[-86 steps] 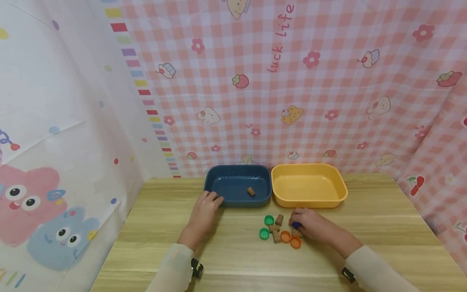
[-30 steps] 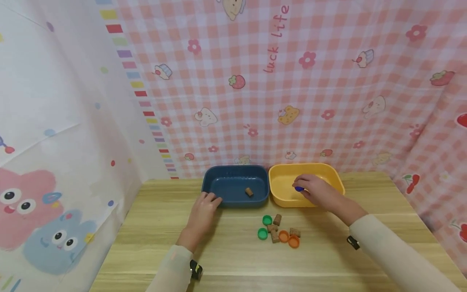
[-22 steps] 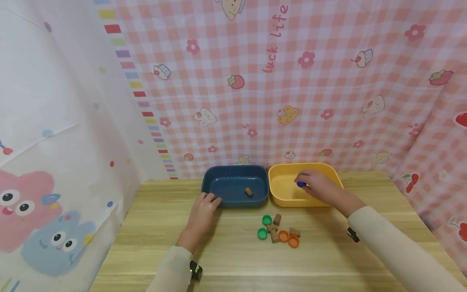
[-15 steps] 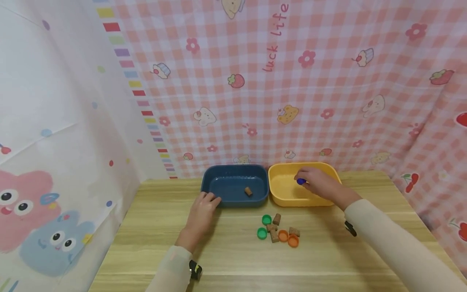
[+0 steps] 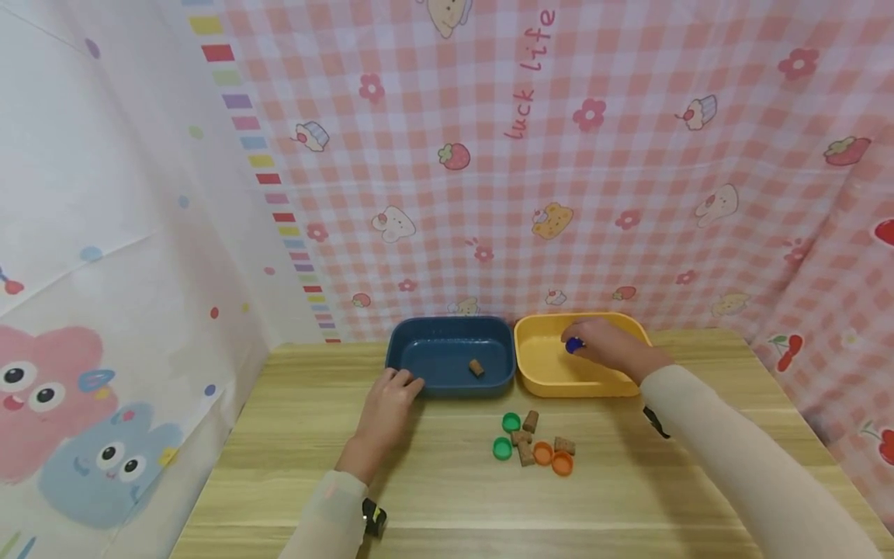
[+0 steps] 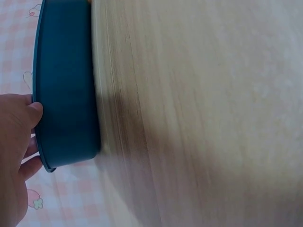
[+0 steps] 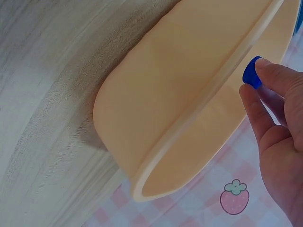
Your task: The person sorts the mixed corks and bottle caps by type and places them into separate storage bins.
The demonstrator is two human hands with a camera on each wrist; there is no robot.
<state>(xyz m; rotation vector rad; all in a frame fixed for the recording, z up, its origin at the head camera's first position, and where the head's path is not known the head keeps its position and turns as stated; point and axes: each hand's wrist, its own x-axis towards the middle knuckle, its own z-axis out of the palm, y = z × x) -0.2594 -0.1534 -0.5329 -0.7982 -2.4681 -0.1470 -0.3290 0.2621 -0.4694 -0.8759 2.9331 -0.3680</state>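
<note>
My right hand (image 5: 601, 343) is over the yellow tray (image 5: 580, 387), pinching a blue bottle cap (image 5: 574, 345) between thumb and fingers. In the right wrist view the blue cap (image 7: 252, 72) shows at the fingertips, above the tray's rim. My left hand (image 5: 388, 404) holds the near left corner of the dark blue tray (image 5: 447, 390). The left wrist view shows the thumb over that blue tray's rim (image 6: 66, 80), with fingers on its other side. One cork (image 5: 476, 368) lies inside the blue tray.
In front of the trays, on the wooden table (image 5: 447, 497), lie two green caps (image 5: 511, 421), two orange caps (image 5: 562, 463) and several corks (image 5: 531, 421). Both trays stand side by side against a pink checked cloth (image 5: 433, 256).
My right hand picked up the blue cap beside the corks and carried it up over the yellow tray. Lately it has shifted only slightly. My left hand has stayed at the blue tray.
</note>
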